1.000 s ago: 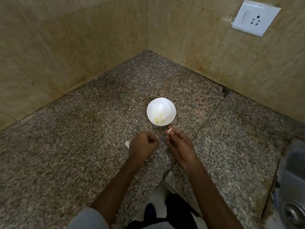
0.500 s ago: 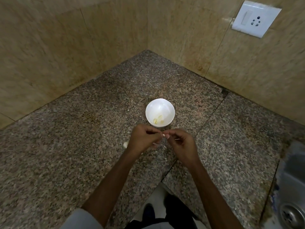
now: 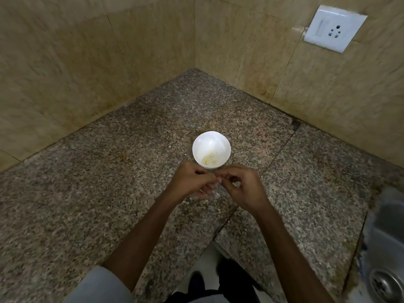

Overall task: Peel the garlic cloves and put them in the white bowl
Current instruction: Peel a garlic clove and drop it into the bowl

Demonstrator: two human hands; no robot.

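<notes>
Garlic clove (image 3: 218,179) barely visible, pinched between left hand (image 3: 192,182) and right hand (image 3: 243,190) fingers (image 3: 228,177)

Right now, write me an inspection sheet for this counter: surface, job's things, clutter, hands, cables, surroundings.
Surface: speckled granite counter, with a joint line crossing its right part.
Job's things: white bowl upright on the counter, a few peeled cloves inside; one garlic clove, barely showing.
Clutter: nothing seen.
Hands: left hand and right hand both pinch the garlic clove, just in front of the white bowl.
Cables: nothing seen.
Surroundings: tiled walls, switch-socket plate upper right, steel sink with drain lower right.
</notes>
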